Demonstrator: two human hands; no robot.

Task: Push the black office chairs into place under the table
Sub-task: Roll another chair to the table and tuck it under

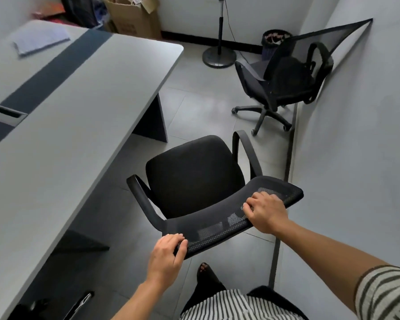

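A black office chair (194,176) with armrests and a mesh back stands on the floor just right of the long grey table (79,116), its seat facing away from me. My left hand (166,255) grips the left end of the backrest's top edge. My right hand (266,211) grips the right part of the same edge. A second black mesh chair (284,82) stands farther off against the right wall, apart from the table.
A fan stand (219,57) and a dark waste bin (274,42) are in the far corner. A cardboard box (134,17) sits behind the table's end. The white wall (356,135) runs close on the right. Papers (41,40) lie on the table.
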